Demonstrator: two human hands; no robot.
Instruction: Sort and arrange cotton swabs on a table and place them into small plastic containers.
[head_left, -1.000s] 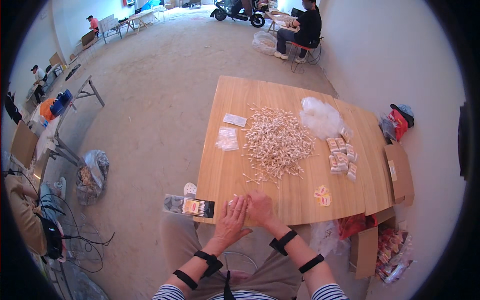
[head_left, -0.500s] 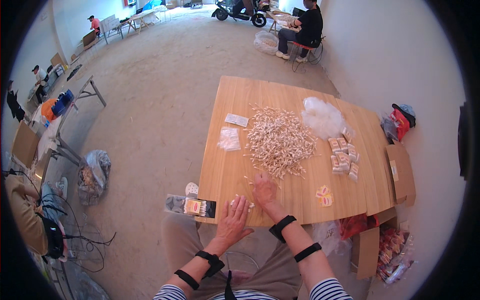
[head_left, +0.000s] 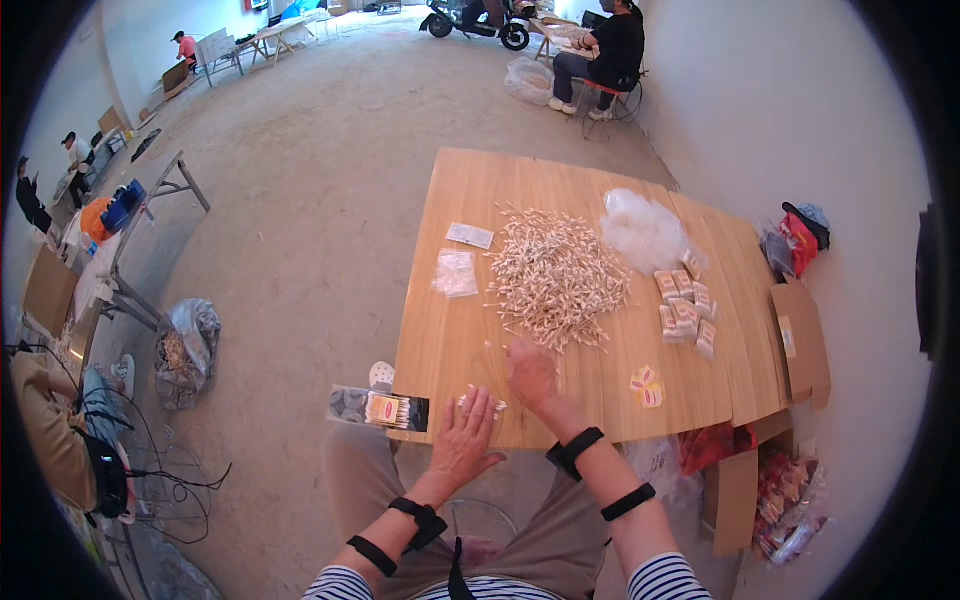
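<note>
**Hands at the stick pile**

The left hand (head_left: 470, 432) lies flat, fingers spread over a few small pale wooden sticks (head_left: 482, 404) at the light wooden table (head_left: 470, 340) edge. The right hand (head_left: 530, 372), fingers loosely extended, reaches toward the large heap of sticks (head_left: 555, 277); its grasp is unclear.

Two flat hands (head_left: 500, 405) beside a stick pile (head_left: 555, 275)

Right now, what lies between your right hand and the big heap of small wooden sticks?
In the head view, only a few stray sticks on bare table lie between the right hand and the heap of sticks.
</note>
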